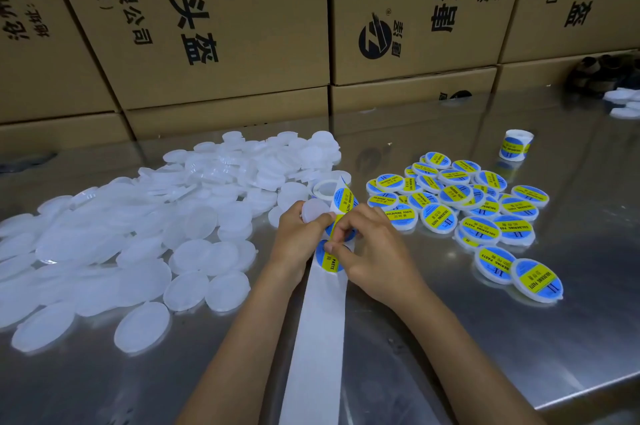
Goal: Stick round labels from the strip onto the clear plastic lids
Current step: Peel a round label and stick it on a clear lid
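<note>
A white backing strip [318,338] runs from the bottom edge up to my hands and carries round blue-and-yellow labels [329,260]. My left hand [298,237] grips a clear plastic lid [313,210] together with the strip. My right hand [370,248] pinches the edge of a label on the strip between thumb and forefinger. The strip's roll [325,188] lies just behind my hands. A wide heap of bare clear lids [145,234] covers the table's left half. Labelled lids [478,210] lie heaped on the right.
The work surface is a shiny metal table [519,355] with its edge at the lower right. A second label roll [515,145] stands at the back right. Brown cardboard boxes [242,26] wall off the far side. A few white lids [623,102] lie far right.
</note>
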The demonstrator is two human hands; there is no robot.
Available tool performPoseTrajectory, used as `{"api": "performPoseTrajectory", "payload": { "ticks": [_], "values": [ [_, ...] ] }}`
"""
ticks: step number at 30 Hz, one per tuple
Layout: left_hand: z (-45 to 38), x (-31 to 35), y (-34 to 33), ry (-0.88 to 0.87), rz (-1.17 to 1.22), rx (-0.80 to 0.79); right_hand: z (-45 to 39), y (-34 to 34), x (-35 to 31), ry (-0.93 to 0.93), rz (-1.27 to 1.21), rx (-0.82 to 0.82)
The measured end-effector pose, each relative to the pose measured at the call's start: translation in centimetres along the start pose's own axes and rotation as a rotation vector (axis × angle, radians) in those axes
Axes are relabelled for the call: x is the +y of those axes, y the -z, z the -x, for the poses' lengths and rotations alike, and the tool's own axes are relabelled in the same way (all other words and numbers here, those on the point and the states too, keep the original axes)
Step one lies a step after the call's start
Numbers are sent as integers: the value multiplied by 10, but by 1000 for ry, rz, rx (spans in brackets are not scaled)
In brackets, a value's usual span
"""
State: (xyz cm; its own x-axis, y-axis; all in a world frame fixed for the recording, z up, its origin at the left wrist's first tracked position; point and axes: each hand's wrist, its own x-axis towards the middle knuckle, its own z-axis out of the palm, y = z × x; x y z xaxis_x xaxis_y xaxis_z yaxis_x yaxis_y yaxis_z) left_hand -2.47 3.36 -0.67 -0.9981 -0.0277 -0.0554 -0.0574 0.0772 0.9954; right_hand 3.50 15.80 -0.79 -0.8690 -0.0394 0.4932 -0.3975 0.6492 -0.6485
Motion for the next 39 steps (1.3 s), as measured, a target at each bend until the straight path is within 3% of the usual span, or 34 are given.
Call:
{"api": "performPoseTrajectory", "payload": {
  "ticks": [4, 9, 13, 17, 21, 25, 32, 39],
  "values": [
    [-1, 0, 3, -36, -58, 1, -4, 8, -7, -220, -566, -92],
    [2, 2, 5, -22, -44, -9, -5, 18, -5, -386, -981, -119],
    [0, 8, 6, -19, -60, -27, -8, 21, -4, -458, -1163, -85],
    [-7, 20, 11, 143, 91, 94, -10, 22, -2, -501, -1166, 13],
    [0, 22, 17, 188, 601, -68, -12, 20, -1, -509, -1166, 60],
    [12, 33, 18, 193, 817, -241, -14, 19, 0, -448, -1116, 141],
    [25, 32, -2, 190, 672, -400, -14, 16, 1, -258, -894, 259],
    [29, 33, -8, 160, 636, -452, -14, 10, 2, -178, -733, 351]
  ]
}}
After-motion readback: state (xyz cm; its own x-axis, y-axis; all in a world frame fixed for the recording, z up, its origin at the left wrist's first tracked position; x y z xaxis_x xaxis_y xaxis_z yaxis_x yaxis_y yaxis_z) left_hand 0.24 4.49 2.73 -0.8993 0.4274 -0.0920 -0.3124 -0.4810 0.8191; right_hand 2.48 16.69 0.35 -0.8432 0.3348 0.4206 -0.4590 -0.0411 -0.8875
